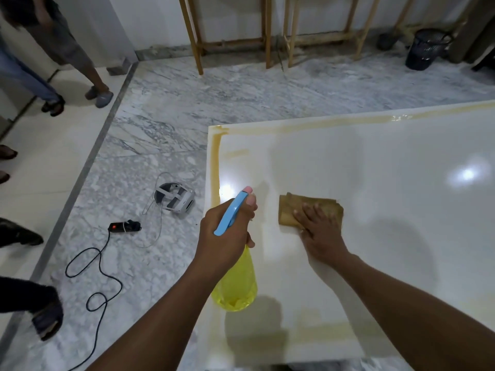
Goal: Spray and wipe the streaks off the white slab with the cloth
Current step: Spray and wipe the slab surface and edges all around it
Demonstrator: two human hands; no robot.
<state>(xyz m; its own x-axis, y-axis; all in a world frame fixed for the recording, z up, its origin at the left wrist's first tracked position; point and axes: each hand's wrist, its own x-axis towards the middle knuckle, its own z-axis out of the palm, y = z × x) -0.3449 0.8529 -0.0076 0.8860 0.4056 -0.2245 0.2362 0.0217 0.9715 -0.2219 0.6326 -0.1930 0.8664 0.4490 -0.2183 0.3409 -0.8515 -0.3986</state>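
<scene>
Two bare forearms (166, 303), bare left grip (223, 232) and right grip (320, 234)

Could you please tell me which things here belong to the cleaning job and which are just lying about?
Job: yellow plastic spray bottle with blue trigger, brown folded cloth, glossy white slab with yellowish edge streaks.
Lying about: white headset, black power strip, dark mesh bin, wooden frames.

Ahead of the fingers (318, 214) of the right hand (320, 234), and to their right, the white slab (388, 170) lies open (glossy, only streaks (215, 167) near its edges). Left of those fingers the left hand (225, 231) holds the spray bottle (237, 285) up, blocking that side; the cloth (290, 210) lies beneath them.
</scene>
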